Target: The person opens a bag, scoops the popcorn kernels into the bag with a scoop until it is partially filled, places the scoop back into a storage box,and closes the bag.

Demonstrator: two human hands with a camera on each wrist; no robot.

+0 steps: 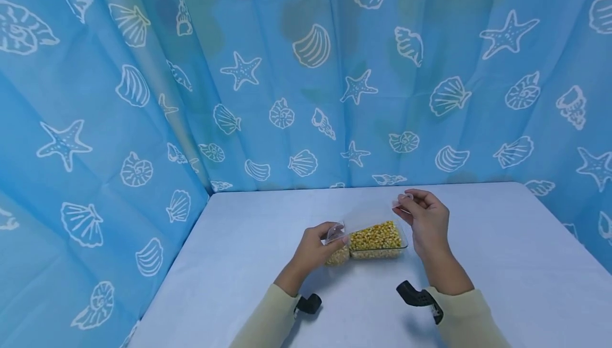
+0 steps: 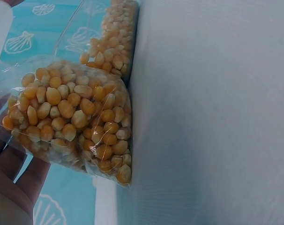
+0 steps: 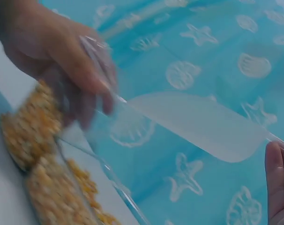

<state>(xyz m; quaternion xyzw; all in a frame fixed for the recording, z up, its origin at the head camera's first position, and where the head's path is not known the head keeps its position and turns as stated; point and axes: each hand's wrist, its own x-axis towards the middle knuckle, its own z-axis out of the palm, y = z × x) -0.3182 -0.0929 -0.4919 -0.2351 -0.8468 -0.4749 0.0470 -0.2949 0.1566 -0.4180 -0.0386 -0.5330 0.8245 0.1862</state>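
Note:
A clear plastic bag with corn kernels in its bottom stands on the table in the left wrist view. My left hand grips one side of the bag near its top. At the other end of the bag's top edge, my right hand pinches the plastic between thumb and fingers. The bag's upper edge is stretched between both hands, with a translucent whitish patch seen in the right wrist view. Beside the bag sits a clear rectangular container of yellow corn kernels.
A white-covered table lies under everything. Blue curtains with white seashell and starfish prints rise behind its far edge and along the left. Black wrist camera mounts sit at both sleeves.

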